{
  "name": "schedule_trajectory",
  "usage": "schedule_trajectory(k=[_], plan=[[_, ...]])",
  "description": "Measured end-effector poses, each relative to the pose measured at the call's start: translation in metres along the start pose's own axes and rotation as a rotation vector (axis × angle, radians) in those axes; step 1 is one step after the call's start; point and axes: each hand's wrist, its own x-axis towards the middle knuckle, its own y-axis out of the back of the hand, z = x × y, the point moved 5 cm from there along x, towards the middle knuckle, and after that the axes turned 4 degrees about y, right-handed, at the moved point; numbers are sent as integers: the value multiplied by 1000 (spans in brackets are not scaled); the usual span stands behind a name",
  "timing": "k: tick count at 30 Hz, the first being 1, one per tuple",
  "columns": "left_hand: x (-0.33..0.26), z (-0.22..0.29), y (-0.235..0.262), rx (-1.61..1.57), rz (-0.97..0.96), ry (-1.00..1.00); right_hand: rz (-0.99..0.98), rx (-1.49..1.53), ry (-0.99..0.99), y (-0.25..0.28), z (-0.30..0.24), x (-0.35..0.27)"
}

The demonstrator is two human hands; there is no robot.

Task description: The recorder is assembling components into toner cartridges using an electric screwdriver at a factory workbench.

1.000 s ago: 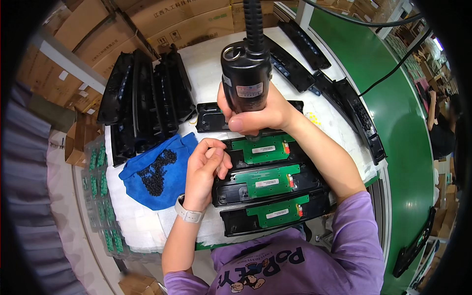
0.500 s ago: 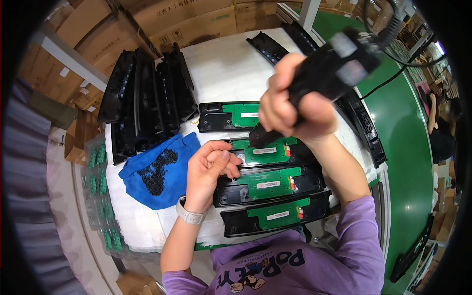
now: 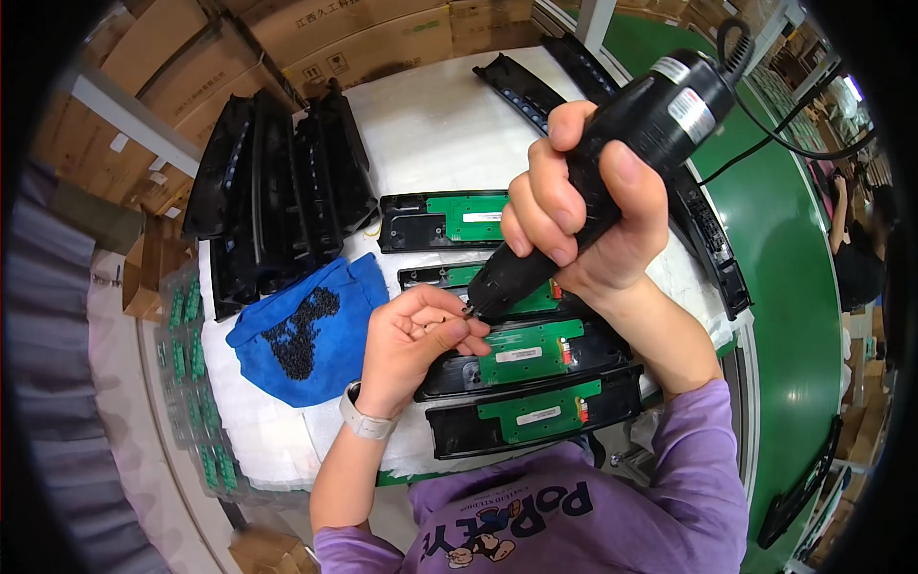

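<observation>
My right hand (image 3: 593, 210) is wrapped round a black electric screwdriver (image 3: 636, 120), tilted with its tip down to the left. That tip meets the fingertips of my left hand (image 3: 411, 340), which are pinched together around small dark screws (image 3: 444, 320). Beneath both hands lies a black panel with a green circuit board (image 3: 545, 298), partly covered by the screwdriver. Nearer to me are two more such panels, one with a board (image 3: 521, 354) just below my left fingers and one with a board (image 3: 540, 414) at the front. Another panel (image 3: 406, 234) lies farther back.
Left of my hands, a blue cloth (image 3: 359, 287) holds a pile of small black screws (image 3: 296, 340). Black housings (image 3: 273, 191) stand stacked behind it. More black parts (image 3: 516, 86) lie at the back right. The screwdriver's cable (image 3: 813, 153) runs off right. Cartons (image 3: 373, 57) line the back.
The screwdriver in my right hand has come down and left, its tip now at my left fingers. My left hand has shifted slightly right and down, with its fingertips pinched together.
</observation>
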Motion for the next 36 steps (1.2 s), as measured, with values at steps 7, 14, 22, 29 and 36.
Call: schedule_trajectory(k=[7, 14, 22, 29, 36], plan=[[3, 5, -6, -15, 95, 6, 135, 76, -71, 10, 7, 2], [3, 9, 27, 126, 297, -77, -100, -425, -118, 8, 13, 4], [3, 9, 29, 117, 302, -67, -80, -432, -136, 11, 23, 1], [7, 6, 28, 125, 315, -138, -133, -481, -150, 10, 33, 1], [9, -6, 19, 134, 230, 12, -248, -650, 7, 5, 29, 2]])
